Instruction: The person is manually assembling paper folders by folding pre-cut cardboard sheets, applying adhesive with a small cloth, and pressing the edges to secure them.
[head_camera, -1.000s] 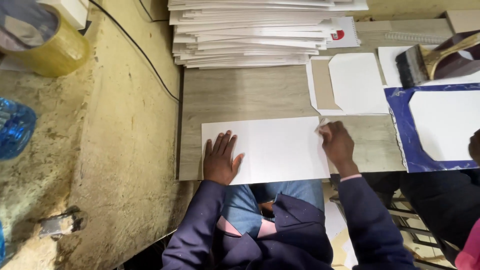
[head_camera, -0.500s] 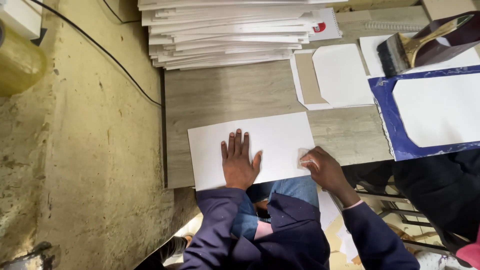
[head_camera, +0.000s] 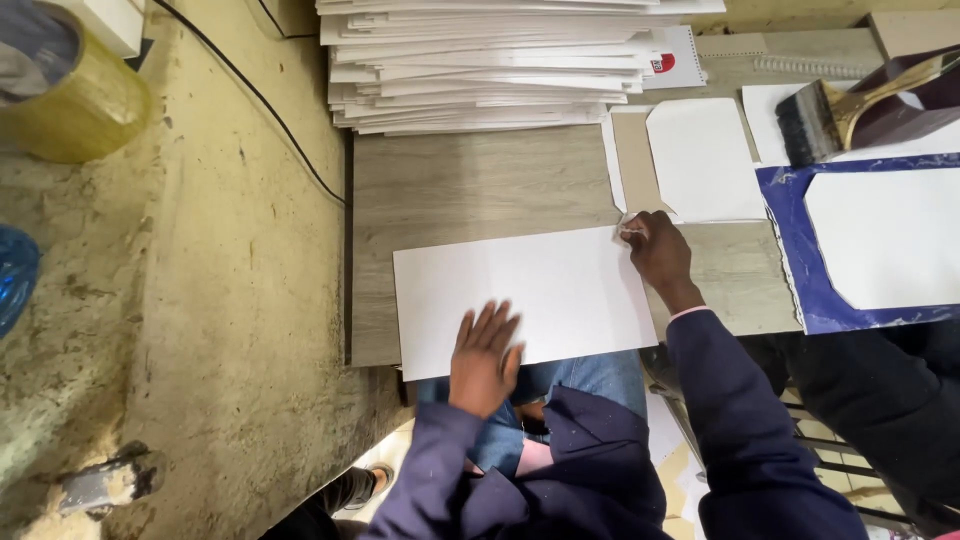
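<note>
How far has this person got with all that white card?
Done: nothing clearly finished shows. In hand: one white sheet lies flat on the table, left hand pressing its near edge, right hand pinching its far corner. Left: a tall stack of white sheets waits behind.

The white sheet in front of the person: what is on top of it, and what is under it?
On the white sheet lies the left hand, flat; the right hand pinches its far right corner. Under it shows the wooden table; anything directly beneath is covered.

The right hand has moved up to the white sheet's corner.
</note>
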